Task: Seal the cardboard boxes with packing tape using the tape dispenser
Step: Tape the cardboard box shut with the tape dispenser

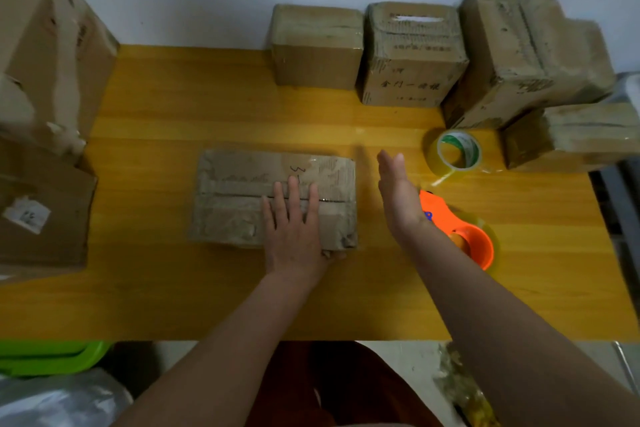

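Observation:
A flat worn cardboard box [235,198] lies in the middle of the yellow table [173,107], its flaps closed along a centre seam. My left hand [294,229] presses flat on the box's right half, fingers straight across the seam. My right hand [398,194] hovers edge-on just right of the box, fingers straight, holding nothing. Behind that hand lies the orange tape dispenser [464,232] on the table. A loose roll of clear tape [457,152] stands further back.
Several taped boxes [412,55] line the table's back and right edge. Larger cartons [45,62] are stacked at the left. A green bin [45,357] sits below the table's front left. A wall rises behind the table.

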A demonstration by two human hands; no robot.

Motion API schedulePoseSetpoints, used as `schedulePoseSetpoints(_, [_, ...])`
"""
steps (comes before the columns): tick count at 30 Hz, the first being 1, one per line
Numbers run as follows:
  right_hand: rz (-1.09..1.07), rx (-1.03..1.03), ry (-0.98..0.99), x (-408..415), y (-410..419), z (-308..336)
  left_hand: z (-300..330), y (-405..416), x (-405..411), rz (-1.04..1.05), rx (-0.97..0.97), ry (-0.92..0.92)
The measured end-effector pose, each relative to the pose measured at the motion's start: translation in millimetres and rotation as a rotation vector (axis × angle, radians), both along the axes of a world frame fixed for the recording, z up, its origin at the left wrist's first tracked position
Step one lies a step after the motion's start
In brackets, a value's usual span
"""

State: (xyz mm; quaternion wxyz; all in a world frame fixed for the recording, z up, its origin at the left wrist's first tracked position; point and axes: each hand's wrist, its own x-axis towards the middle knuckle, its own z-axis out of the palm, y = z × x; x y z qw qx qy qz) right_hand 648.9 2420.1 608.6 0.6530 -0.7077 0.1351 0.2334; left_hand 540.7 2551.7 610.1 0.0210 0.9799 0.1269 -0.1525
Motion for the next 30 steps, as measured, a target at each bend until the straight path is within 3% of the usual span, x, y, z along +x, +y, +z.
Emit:
schedulePoseSetpoints(2, [0.087, -0.069, -0.049, -30, -7, 5, 0, -6, 6, 0.023, -0.007, -0.018])
schedulePoseSetpoints(6, [0.114, 0.054, -0.078, -69, 3, -2, -3, -9, 8, 0.031, -0.019, -0.036])
schedulePoseSetpoints(11, [0.225, 0.207, 0.076, -54, 4, -19, -1, -10, 9, 0.046, -0.044, -0.010])
schedulePoseSetpoints(13, [0.251, 0.162, 0.103, -47, -3, -18, 3, -5, 9, 0.005, -0.071, 0.011])
schedulePoseSetpoints(16, [-0.005, 0.074, 0.090, -46, -14, -4, 9, 26, 3, -0.111, -0.123, -0.018])
schedulePoseSetpoints(18, [-0.157, 0.231, 0.044, -58, -14, -9, 7, 48, -3, -0.209, -0.085, -0.099])
schedulePoseSetpoints(20, [-0.142, 0.280, 0.021, -80, 2, -7, 3, 59, -11, -0.249, -0.021, -0.115])
schedulePoseSetpoints(22, [-0.173, 0.198, 0.001, -89, 22, -8, -4, 57, -15, -0.226, 0.004, -0.089])
schedulePoseSetpoints(30, [-0.626, -0.179, -0.016, -56, 67, -29, -9, 48, -11, -0.152, 0.009, -0.086])
